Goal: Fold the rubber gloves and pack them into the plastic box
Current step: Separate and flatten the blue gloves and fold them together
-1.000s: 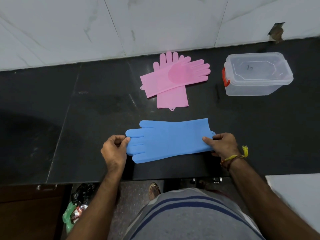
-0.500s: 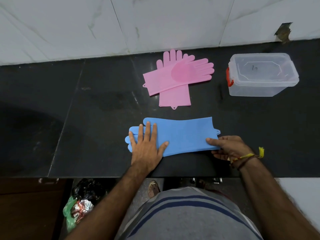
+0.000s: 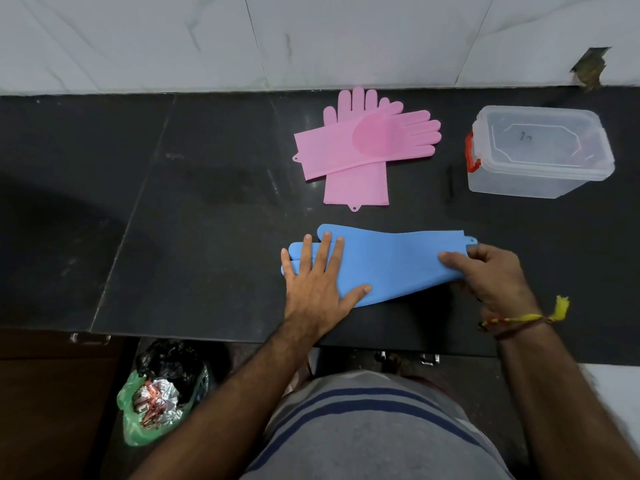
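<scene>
At the counter's (image 3: 207,202) near edge, we press our left hand (image 3: 317,289) flat, fingers straight, on the finger end of the blue gloves (image 3: 391,265), while our right hand (image 3: 485,271) pinches and lifts the cuff. If the flat hand slips, the springy rubber may slide or the fold skew. The box (image 3: 540,174), far right, looks lidded, so packing could stall.
</scene>
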